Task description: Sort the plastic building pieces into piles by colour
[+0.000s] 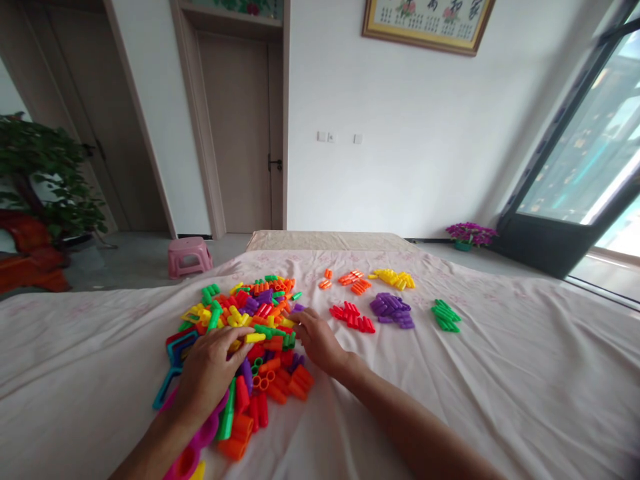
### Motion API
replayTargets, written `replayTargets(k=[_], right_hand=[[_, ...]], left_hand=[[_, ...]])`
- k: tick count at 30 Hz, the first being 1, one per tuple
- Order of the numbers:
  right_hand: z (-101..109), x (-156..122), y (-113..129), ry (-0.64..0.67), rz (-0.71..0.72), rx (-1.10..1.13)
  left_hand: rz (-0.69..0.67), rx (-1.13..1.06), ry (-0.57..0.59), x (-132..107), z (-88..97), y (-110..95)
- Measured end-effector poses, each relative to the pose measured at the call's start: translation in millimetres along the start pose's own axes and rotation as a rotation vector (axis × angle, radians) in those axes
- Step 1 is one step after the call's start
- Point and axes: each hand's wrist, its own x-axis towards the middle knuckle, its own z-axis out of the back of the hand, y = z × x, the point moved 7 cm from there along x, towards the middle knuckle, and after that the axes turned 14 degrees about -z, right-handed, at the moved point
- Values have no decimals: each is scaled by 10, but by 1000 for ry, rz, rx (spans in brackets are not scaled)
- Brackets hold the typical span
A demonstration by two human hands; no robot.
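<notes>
A mixed heap of plastic tube-shaped building pieces (pixel 273 343) in red, orange, yellow, green and purple lies on the cloth. My left hand (pixel 213 353) reaches over the heap's left side, thumb and fingers closed on a yellow tube piece (pixel 255 338). At the heap's right edge is my right hand (pixel 320 341), its fingers bent together against another yellow tube piece (pixel 288 323); its thumb side is partly hidden. Sorted by colour to the right lie red pieces (pixel 353 317), purple pieces (pixel 393 310), green pieces (pixel 445 316), yellow pieces (pixel 395 279) and orange pieces (pixel 354 279).
A pale patterned cloth (pixel 500 373) with folds covers the table. Blue frame-shaped pieces (pixel 165 389) and a magenta ringed piece (pixel 205 433) lie by my left forearm. Beyond the table are a pink stool (pixel 190 257), a potted plant (pixel 45 173) and purple flowers (pixel 470 233).
</notes>
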Motion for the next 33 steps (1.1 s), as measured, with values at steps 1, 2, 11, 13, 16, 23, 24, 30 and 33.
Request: replayTargets(k=[1, 2, 11, 13, 16, 23, 24, 30, 33], right_hand=[[-20, 27, -79, 22, -73, 83], [-47, 48, -154, 48, -155, 178], [-83, 76, -279, 245, -531, 929], [-106, 97, -285, 281, -548, 922], [-149, 187, -322, 241, -499, 773], [-235, 498, -94, 50, -113, -6], [-261, 520, -32, 55, -43, -79], [-388, 521, 104, 157, 155, -328], [-341, 471, 84, 161, 174, -365]], left_hand=[[5, 1, -4, 4, -1, 5], [10, -6, -15, 7, 4, 15], [317, 43, -65, -73, 374, 755], [468, 78, -39, -215, 453, 1058], [644, 82, 9, -482, 462, 1461], [713, 61, 129, -741, 251, 1858], [692, 74, 125, -726, 253, 1851], [624, 73, 98, -671, 325, 1764], [620, 80, 94, -662, 358, 1729]])
